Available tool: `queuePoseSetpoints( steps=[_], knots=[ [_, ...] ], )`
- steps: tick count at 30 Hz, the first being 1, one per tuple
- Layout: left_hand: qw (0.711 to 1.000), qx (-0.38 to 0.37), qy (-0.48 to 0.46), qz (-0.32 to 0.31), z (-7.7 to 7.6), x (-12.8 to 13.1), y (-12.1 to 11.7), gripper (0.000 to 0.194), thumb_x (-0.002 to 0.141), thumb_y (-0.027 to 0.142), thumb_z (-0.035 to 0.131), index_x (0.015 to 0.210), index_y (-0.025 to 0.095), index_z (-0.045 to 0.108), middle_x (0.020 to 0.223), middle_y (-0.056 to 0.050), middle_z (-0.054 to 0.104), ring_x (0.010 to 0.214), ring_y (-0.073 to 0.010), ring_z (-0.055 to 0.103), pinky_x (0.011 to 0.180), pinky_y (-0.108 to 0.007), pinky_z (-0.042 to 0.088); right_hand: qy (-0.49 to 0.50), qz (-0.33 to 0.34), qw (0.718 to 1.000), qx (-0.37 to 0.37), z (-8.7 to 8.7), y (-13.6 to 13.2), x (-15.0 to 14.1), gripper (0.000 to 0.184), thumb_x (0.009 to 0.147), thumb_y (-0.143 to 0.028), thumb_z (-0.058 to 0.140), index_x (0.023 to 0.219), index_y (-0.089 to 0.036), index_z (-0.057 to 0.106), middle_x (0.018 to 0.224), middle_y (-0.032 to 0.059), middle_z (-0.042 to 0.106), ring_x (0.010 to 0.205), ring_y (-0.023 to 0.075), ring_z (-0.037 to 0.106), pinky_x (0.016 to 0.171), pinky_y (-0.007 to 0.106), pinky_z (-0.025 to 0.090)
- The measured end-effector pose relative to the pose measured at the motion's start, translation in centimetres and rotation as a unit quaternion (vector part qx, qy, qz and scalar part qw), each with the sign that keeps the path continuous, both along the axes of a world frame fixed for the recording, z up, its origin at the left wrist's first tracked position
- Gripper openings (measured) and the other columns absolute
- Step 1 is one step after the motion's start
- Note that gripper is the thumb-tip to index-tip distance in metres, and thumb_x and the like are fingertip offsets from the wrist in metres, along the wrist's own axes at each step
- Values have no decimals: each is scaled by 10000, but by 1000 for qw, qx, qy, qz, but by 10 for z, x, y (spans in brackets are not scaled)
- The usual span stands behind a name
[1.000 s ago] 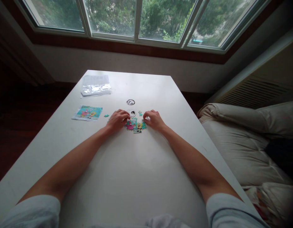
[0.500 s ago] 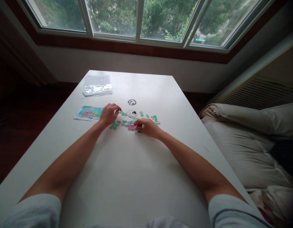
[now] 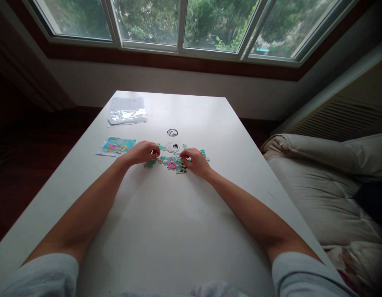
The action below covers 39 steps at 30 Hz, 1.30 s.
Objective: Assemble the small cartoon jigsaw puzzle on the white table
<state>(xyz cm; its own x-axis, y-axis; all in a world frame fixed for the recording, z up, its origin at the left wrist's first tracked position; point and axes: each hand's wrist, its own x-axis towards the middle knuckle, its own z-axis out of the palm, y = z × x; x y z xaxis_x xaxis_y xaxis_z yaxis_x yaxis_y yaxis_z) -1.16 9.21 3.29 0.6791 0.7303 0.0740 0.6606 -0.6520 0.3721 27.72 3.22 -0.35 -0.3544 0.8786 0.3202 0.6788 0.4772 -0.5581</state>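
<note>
Partly joined jigsaw puzzle pieces [image 3: 171, 163], pink, teal and yellow, lie flat in the middle of the white table. My right hand [image 3: 196, 162] is over their right side, thumb and fingertips pinched at the upper right edge on a puzzle piece that the fingers mostly cover. Just left of the joined part, my left hand [image 3: 144, 152] has its fingers curled together; whatever is between the tips is hidden. Under and below the left fingers lie loose teal pieces [image 3: 150, 164]. More loose pieces [image 3: 204, 153] sit beyond my right hand.
A small printed picture sheet [image 3: 118, 145] lies left of my left hand. Farther back is a clear plastic packet with paper [image 3: 128, 110]. Two round fittings, one silver [image 3: 172, 147] and one dark-rimmed [image 3: 172, 132], are set in the table [image 3: 178, 231]. A beige sofa [image 3: 321, 194] stands at right.
My left hand has come down and slightly right, toward the joined pieces. My right hand has shifted up a little, uncovering the yellow part of the puzzle.
</note>
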Motion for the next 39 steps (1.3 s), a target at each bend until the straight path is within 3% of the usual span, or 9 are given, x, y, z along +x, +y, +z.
queuePoseSetpoints(
  steps=[6,12,19,25,30,35,39],
  knots=[
    [999,14,48,-21,4,13,-14,119,804,326,671,890,290,744,770,6,719,690,-173,641,647,-263,408,-27,14,999,17,-3,5,6,98,925,-210,609,936,-243,700,940,52,669,967,228,565,870,343,447],
    [991,80,110,4,4,20,-29,125,813,251,638,916,273,705,888,-22,746,794,-209,673,652,-276,422,-30,27,999,14,-1,3,8,77,928,-254,632,950,-241,705,942,52,666,969,232,556,862,351,449],
    [990,88,111,9,9,29,-42,91,799,218,633,872,248,679,878,-42,731,789,-216,666,645,-284,429,-53,33,998,17,-3,4,8,90,923,-264,653,983,-247,717,985,67,664,1006,241,544,900,374,457],
    [993,54,100,14,4,30,-44,62,754,210,629,783,251,665,883,-39,720,772,-213,656,617,-288,414,-60,45,997,25,-7,5,9,112,924,-289,664,1018,-260,719,1020,69,655,1031,247,537,927,385,461],
    [995,45,86,11,4,29,-42,168,775,219,621,921,274,684,933,-27,718,789,-213,651,626,-289,408,-108,63,991,53,-7,5,11,169,954,-330,631,1085,-259,710,1097,85,646,1067,256,523,955,395,457],
    [992,71,100,27,6,31,-42,114,828,222,599,881,260,692,923,-34,716,790,-215,657,634,-295,417,-175,41,981,78,-3,-1,6,231,992,-321,557,1165,-242,688,1174,117,637,1111,283,500,978,429,433],
    [988,89,106,65,5,33,-42,81,825,243,630,853,246,706,900,-48,721,817,-233,672,663,-305,440,-172,27,982,77,-3,-3,2,223,990,-304,553,1157,-226,676,1185,125,632,1118,289,496,978,434,427]
  ],
)
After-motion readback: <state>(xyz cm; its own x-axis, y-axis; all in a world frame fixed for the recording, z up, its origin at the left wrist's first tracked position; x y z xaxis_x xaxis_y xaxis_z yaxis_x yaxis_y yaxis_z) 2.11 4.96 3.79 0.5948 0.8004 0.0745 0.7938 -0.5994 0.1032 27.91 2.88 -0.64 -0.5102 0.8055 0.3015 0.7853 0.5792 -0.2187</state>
